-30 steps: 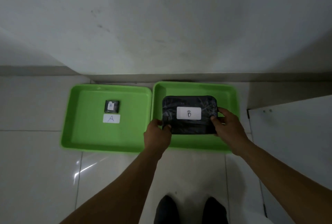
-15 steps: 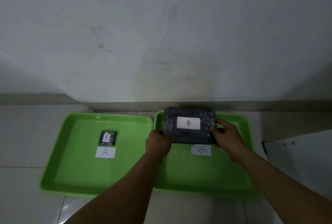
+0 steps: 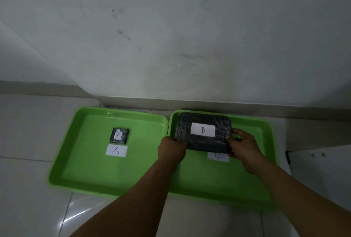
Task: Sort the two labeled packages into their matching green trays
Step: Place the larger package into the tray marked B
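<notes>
Two green trays lie side by side on the tiled floor against a wall. The left tray has a white paper marked A and, just behind it, a small black package labelled A. Over the far half of the right tray is the large black package labelled B. My left hand grips its near left corner and my right hand grips its right side. The package partly covers the right tray's white paper label. Whether the package rests on the tray floor is unclear.
A white wall with a grey skirting runs right behind the trays. A white panel or door stands at the right, close to the right tray. Glossy white floor tiles spread to the left and front.
The view has shifted and come closer to the trays. Both hands have moved package B toward the far side of the right tray; its label paper has come into sight, now partly covered.
</notes>
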